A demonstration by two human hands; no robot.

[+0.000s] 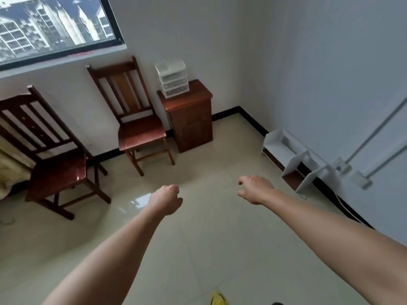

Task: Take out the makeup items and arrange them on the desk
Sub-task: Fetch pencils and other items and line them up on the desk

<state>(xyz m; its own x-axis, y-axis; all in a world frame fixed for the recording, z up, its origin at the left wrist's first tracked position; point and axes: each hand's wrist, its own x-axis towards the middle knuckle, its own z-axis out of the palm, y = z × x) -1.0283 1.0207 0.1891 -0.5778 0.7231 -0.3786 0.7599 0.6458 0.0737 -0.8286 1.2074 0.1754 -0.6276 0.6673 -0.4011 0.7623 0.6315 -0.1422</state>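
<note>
Two dark wooden chairs stand on the pale tiled floor (209, 243). One chair (141, 133) has its slatted back against the white wall (187, 29), under a black-framed window (55, 25) that shows apartment blocks. The nearer chair (57, 172) stands to its left, beside pale bedding (7, 166) at the picture's edge. A black baseboard (226, 114) lines the walls. A white open shelf unit (286, 150) sits on the floor along the right wall, near grey conduit pipes (374, 133) and a socket box (342, 167). Something yellow (218, 299) shows at the bottom edge.
</note>
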